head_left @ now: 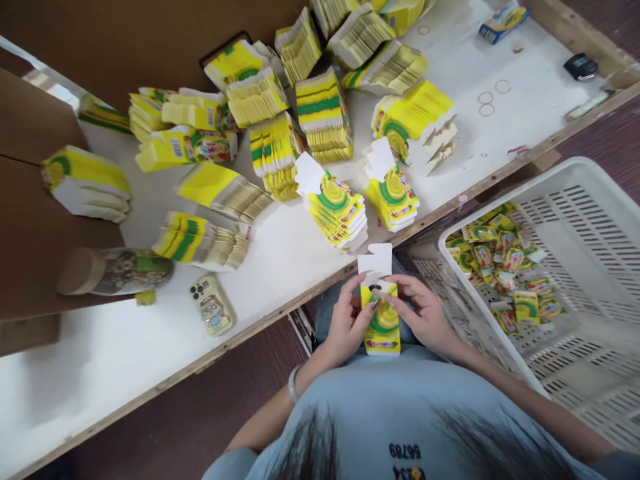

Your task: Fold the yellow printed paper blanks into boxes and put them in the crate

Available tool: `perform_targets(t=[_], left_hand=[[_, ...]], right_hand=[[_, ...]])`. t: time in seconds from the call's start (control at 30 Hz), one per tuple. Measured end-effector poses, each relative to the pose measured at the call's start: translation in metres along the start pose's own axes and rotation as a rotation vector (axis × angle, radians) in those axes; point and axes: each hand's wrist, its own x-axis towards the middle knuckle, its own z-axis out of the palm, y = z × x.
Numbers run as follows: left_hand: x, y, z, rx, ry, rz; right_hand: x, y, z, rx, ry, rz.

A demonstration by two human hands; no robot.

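Observation:
Between my hands, over my lap, is a yellow and green printed carton [383, 327] with its white top flaps standing up. My left hand [347, 319] grips its left edge, thumb across the front. My right hand [423, 312] has its fingers at the right edge near the top, thumb on the front by the dark round cut-out. Just beyond, at the table edge, lie a fanned stack of flat cartons [337, 208] and a smaller stack of cartons [393, 193] with white flaps raised.
Bundles of flat cartons [324, 110] cover much of the white table [280, 243]. A phone [212, 305] and a lidded jar [133, 271] lie to the left. Rubber bands [486, 103] and a blue box [504, 23] are at the far right. A white plastic basket [590, 250] holds small yellow packs [505, 257].

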Motion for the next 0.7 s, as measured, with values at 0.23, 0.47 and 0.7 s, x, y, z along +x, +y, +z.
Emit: perform_targets(t=[0.23, 0.47, 0.7], left_hand=[[-0.002, 0.002, -0.004, 0.081, -0.062, 0.066], [-0.002, 0.015, -0.012, 0.214, -0.139, 0.126], [-0.002, 0.019, -0.015, 0.330, -0.141, 0.118]], right_hand=[[0.003, -0.005, -0.008, -0.170, 0.051, -0.108], [0.001, -0.006, -0.034, -0.241, -0.309, -0.339], [-0.002, -0.025, -0.018, 0.130, -0.396, 0.325]])
